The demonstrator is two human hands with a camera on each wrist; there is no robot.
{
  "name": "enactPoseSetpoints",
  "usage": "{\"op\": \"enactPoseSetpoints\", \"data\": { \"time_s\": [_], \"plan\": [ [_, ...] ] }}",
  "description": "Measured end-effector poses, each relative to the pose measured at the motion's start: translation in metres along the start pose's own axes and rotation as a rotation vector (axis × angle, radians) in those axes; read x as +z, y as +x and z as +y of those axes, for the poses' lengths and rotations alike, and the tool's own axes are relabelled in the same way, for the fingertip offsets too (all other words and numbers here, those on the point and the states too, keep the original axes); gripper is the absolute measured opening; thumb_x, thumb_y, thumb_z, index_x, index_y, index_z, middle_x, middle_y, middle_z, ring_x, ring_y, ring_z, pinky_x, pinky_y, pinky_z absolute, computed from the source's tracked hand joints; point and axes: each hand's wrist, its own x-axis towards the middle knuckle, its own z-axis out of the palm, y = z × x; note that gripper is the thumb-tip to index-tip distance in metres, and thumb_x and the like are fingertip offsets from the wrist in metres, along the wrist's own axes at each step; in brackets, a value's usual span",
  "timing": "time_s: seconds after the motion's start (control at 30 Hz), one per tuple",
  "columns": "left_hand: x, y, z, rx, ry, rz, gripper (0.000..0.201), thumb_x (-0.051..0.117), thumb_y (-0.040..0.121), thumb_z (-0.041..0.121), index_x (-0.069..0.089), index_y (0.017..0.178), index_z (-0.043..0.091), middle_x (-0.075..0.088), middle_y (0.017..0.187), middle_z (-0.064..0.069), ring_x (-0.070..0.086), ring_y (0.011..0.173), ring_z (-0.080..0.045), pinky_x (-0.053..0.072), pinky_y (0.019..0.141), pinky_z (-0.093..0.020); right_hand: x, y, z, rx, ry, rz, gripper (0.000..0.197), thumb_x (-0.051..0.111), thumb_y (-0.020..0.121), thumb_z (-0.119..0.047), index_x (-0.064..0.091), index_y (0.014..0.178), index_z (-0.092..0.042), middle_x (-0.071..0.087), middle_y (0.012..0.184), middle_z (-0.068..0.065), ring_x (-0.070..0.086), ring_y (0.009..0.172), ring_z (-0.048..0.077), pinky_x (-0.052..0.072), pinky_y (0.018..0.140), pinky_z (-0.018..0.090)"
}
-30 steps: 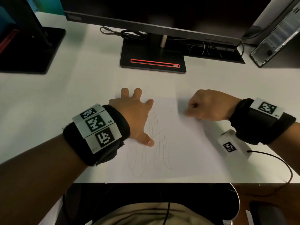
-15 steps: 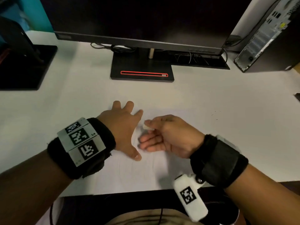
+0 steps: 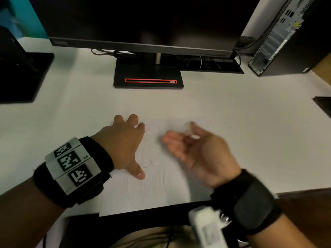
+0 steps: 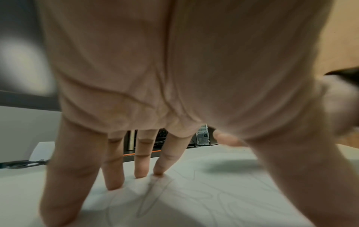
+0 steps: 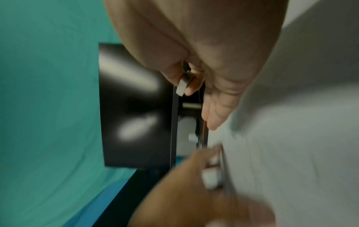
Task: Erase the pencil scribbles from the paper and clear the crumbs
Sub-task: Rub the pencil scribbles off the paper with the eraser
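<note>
A white sheet of paper (image 3: 166, 192) lies at the desk's front edge with faint pencil scribbles (image 3: 150, 158) across it. My left hand (image 3: 125, 144) presses flat on the sheet's left part, fingers spread and straight; the left wrist view shows its fingertips (image 4: 158, 170) on the paper (image 4: 223, 199). My right hand (image 3: 189, 140) hovers above the sheet's right part, blurred, palm turned up and leftward. It pinches a small white eraser (image 3: 188, 127) between thumb and forefinger, and the eraser (image 5: 183, 86) shows more sharply in the right wrist view. A few dark specks (image 3: 225, 122) lie beyond the sheet.
A black monitor stands behind on its base (image 3: 148, 76), with cables beside it. A computer tower (image 3: 286, 38) stands at the back right, another black stand (image 3: 21, 77) at the left. A dark object (image 3: 324, 104) pokes in at the right edge. The white desk (image 3: 232, 149) surrounds the paper.
My right hand came from the sheet's right edge to over the paper, turned palm up with the eraser, then drew back a little to the right. The left hand stayed pressed down.
</note>
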Motion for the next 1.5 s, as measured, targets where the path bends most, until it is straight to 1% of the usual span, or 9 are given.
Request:
{"op": "enactPoseSetpoints", "data": {
  "time_s": [0.17, 0.43, 0.63, 0.7, 0.97, 1.1, 1.23, 1.37, 1.5],
  "plan": [
    [0.004, -0.004, -0.005, -0.005, -0.007, -0.007, 0.120, 0.083, 0.055, 0.074, 0.031, 0.144, 0.014, 0.021, 0.145, 0.001, 0.027, 0.131, -0.024, 0.052, 0.095, -0.042, 0.019, 0.028, 0.028, 0.174, -0.114, -0.073, 0.042, 0.042, 0.107, -0.032, 0.060, 0.090, 0.001, 0.072, 0.112, 0.027, 0.073, 0.095, 0.034, 0.056, 0.091, 0.040],
    [0.004, -0.007, -0.012, 0.013, -0.027, -0.035, 0.127, 0.083, 0.058, 0.071, 0.022, 0.153, 0.012, 0.010, 0.152, 0.005, 0.022, 0.137, -0.024, 0.049, 0.101, -0.041, -0.022, 0.025, -0.061, -0.381, 0.202, 0.298, 0.027, 0.044, 0.104, -0.020, 0.051, 0.079, -0.012, 0.066, 0.101, 0.020, 0.071, 0.094, 0.032, 0.061, 0.083, 0.039],
    [-0.001, -0.003, -0.021, 0.020, -0.021, -0.033, 0.106, 0.087, 0.064, 0.055, 0.032, 0.148, 0.018, 0.012, 0.151, 0.008, 0.028, 0.130, -0.024, 0.048, 0.101, -0.041, 0.029, 0.018, 0.031, 0.219, -0.126, -0.115, 0.044, 0.045, 0.105, -0.031, 0.062, 0.081, 0.001, 0.068, 0.120, 0.030, 0.066, 0.113, 0.039, 0.053, 0.098, 0.044],
    [0.001, -0.004, -0.021, 0.014, -0.022, -0.030, 0.109, 0.087, 0.066, 0.052, 0.028, 0.151, 0.017, 0.011, 0.153, 0.008, 0.027, 0.133, -0.025, 0.046, 0.103, -0.042, 0.030, 0.032, 0.026, 0.241, -0.137, -0.132, 0.043, 0.041, 0.107, -0.033, 0.058, 0.080, -0.004, 0.065, 0.127, 0.030, 0.065, 0.117, 0.039, 0.051, 0.101, 0.045],
    [0.007, -0.008, -0.022, 0.039, -0.101, -0.017, 0.122, 0.082, 0.077, 0.043, -0.007, 0.159, 0.026, -0.002, 0.161, 0.010, 0.011, 0.144, -0.024, 0.042, 0.109, -0.044, -0.028, 0.031, -0.076, -0.349, 0.299, 0.259, 0.027, 0.045, 0.105, -0.022, 0.049, 0.080, -0.011, 0.063, 0.132, 0.026, 0.070, 0.112, 0.036, 0.056, 0.098, 0.042],
    [0.006, -0.007, -0.020, 0.040, -0.091, -0.047, 0.119, 0.081, 0.079, 0.041, -0.007, 0.159, 0.029, -0.007, 0.160, 0.011, 0.006, 0.146, -0.025, 0.043, 0.108, -0.041, -0.010, -0.002, -0.028, -0.061, 0.141, -0.005, 0.042, 0.045, 0.103, -0.026, 0.058, 0.069, -0.006, 0.063, 0.121, 0.030, 0.061, 0.118, 0.038, 0.045, 0.110, 0.043],
    [0.007, -0.008, -0.018, 0.027, -0.042, -0.056, 0.116, 0.080, 0.079, 0.042, -0.003, 0.160, 0.030, -0.006, 0.160, 0.006, 0.008, 0.145, -0.028, 0.041, 0.109, -0.043, -0.013, -0.003, 0.015, 0.314, -0.199, -0.216, 0.046, 0.050, 0.097, -0.030, 0.058, 0.114, 0.012, 0.061, 0.131, 0.034, 0.062, 0.123, 0.042, 0.049, 0.106, 0.049],
    [0.006, -0.010, -0.018, 0.021, -0.063, -0.059, 0.112, 0.079, 0.081, 0.041, -0.001, 0.160, 0.032, -0.006, 0.161, 0.006, 0.007, 0.146, -0.027, 0.041, 0.109, -0.044, -0.044, 0.026, -0.045, -0.052, 0.090, 0.091, 0.040, 0.041, 0.105, -0.030, 0.058, 0.077, -0.007, 0.058, 0.136, 0.030, 0.068, 0.112, 0.037, 0.056, 0.089, 0.046],
    [0.006, -0.008, -0.017, 0.020, -0.065, -0.057, 0.112, 0.079, 0.081, 0.039, 0.000, 0.160, 0.031, -0.006, 0.161, 0.006, 0.008, 0.146, -0.026, 0.043, 0.107, -0.041, -0.058, 0.012, -0.077, -0.292, 0.212, 0.188, 0.034, 0.047, 0.105, -0.026, 0.051, 0.075, -0.010, 0.059, 0.136, 0.027, 0.069, 0.113, 0.038, 0.058, 0.093, 0.044]
  ]
}}
